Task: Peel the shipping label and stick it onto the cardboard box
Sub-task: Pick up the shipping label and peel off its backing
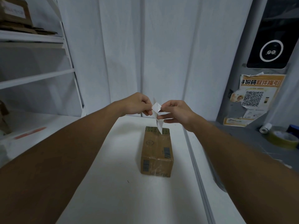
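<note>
A small brown cardboard box (156,151) lies lengthwise on the white table (123,191), its taped top facing up. Above its far end I hold a white shipping label (157,115) almost edge-on to the camera. My left hand (137,103) pinches the label from the left near its top. My right hand (176,111) pinches a folded-back white corner of it from the right. The sheet's lower tip hangs just over the box's far edge, apart from it. The label's print cannot be seen.
White shelving (37,75) stands at the left with cardboard boxes (14,13) on top. At the right a grey counter (258,143) carries a roll of yellow tape (283,139) and a small white roll (265,128). An orange poster (254,99) hangs below a black screen (270,50).
</note>
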